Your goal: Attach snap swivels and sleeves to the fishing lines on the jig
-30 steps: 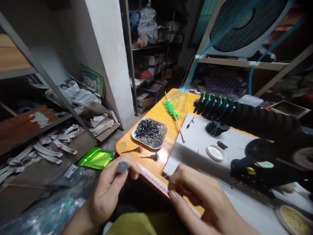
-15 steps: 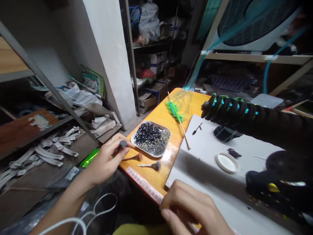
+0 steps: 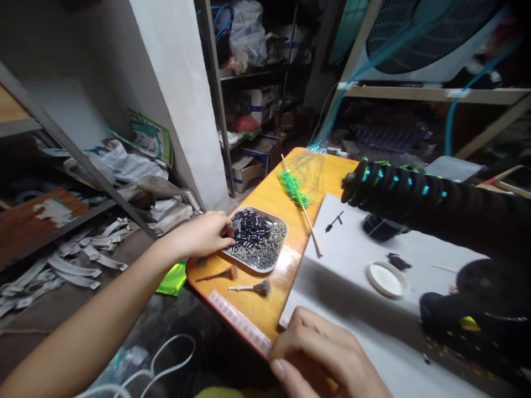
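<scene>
My left hand (image 3: 211,235) is closed over the left rim of a white tray (image 3: 271,271), its fingers round a small brush (image 3: 237,225) whose grey tip shows beside them. Dark shiny tube-like pieces (image 3: 255,225) fill the tray's left part, and small grey and yellowish bits (image 3: 265,254) lie in the rest. In front of the tray lie an orange-tipped brush (image 3: 219,273) and a grey-tipped brush with a pale handle (image 3: 253,287). At the white board's near edge, my right hand (image 3: 319,348) is curled with thumb and finger together; anything inside them is hidden.
A stick with green fibres (image 3: 293,189) lies across the orange table (image 3: 332,168) and the white board (image 3: 311,304). A black ribbed cylinder (image 3: 415,193) juts over the board from the right. A shallow white lid (image 3: 388,279) sits below it. Metal shelving (image 3: 222,110) stands behind.
My left hand has moved right and away from me with the brush, from beside the table edge to the tray's contents. My right hand keeps its curled pose; the view has shifted slightly.
</scene>
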A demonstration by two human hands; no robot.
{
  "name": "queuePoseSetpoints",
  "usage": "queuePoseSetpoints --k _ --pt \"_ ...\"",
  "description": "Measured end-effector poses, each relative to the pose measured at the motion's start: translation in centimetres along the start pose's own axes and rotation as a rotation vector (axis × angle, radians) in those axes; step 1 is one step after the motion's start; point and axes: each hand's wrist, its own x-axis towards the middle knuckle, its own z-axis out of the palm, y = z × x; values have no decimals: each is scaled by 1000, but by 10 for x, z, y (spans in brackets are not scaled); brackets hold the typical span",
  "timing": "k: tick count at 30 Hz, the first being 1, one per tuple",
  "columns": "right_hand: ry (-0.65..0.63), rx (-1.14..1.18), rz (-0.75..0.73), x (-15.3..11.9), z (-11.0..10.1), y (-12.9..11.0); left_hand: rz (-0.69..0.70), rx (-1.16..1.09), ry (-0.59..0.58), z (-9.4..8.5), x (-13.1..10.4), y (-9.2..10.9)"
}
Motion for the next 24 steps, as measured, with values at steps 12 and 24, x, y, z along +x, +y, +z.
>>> queuePoseSetpoints --k 12,24 --pt "76 79 -84 -1 1 -8 -5 -39 -35 -3 4 1" --pt "148 165 -73 -9 -7 -29 -62 -1451 -127 23 -76 96"
